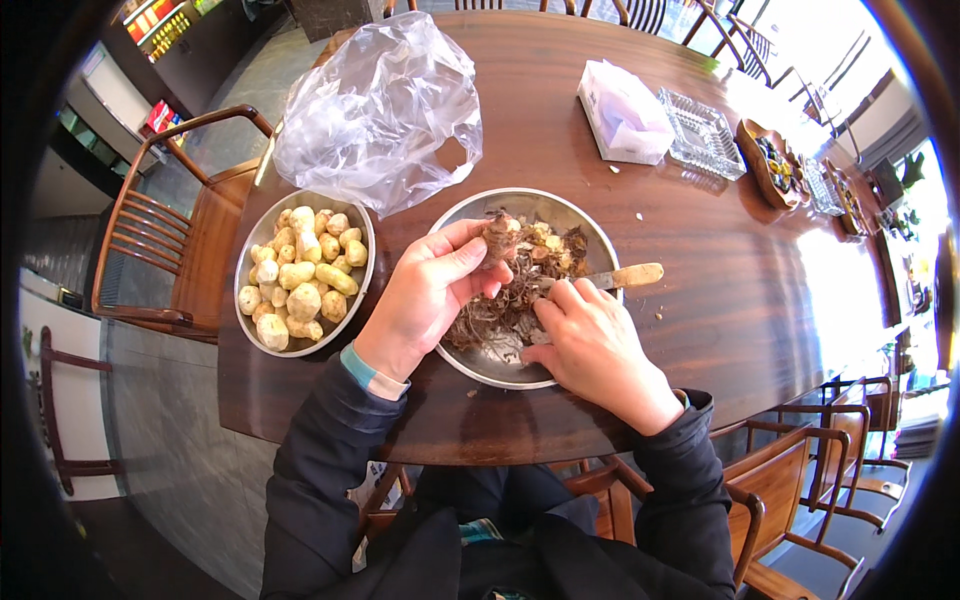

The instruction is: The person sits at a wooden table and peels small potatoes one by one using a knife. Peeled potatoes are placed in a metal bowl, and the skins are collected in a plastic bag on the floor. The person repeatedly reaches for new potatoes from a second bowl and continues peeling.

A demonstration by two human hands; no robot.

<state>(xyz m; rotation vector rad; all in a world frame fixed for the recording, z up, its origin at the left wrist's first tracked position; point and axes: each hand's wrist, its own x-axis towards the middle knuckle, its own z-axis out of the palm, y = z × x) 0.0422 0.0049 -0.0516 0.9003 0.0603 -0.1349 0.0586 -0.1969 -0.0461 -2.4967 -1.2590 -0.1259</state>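
My left hand (pixel 431 281) holds a brown, hairy-skinned tuber (pixel 499 236) over a round metal bowl (pixel 517 381). Brown peelings and root fibres (pixel 487 315) lie in this bowl. My right hand (pixel 589 337) reaches into it from the right, its fingertips at the peelings; whether they grip anything is hidden. Just beyond those fingers, a knife with a light handle (pixel 637 275) lies across the bowl's right rim, its blade partly covered by peelings and fingers. To the left, a second metal bowl (pixel 360 300) contains many peeled, pale yellow tubers (pixel 304 301).
A clear plastic bag (pixel 382 112) lies beyond the bowls on the wooden table (pixel 525 127). Farther right are a tissue box (pixel 622 120), a glass tray (pixel 701 135) and a wooden dish (pixel 750 161) with small items. Wooden chairs (pixel 202 255) surround the table.
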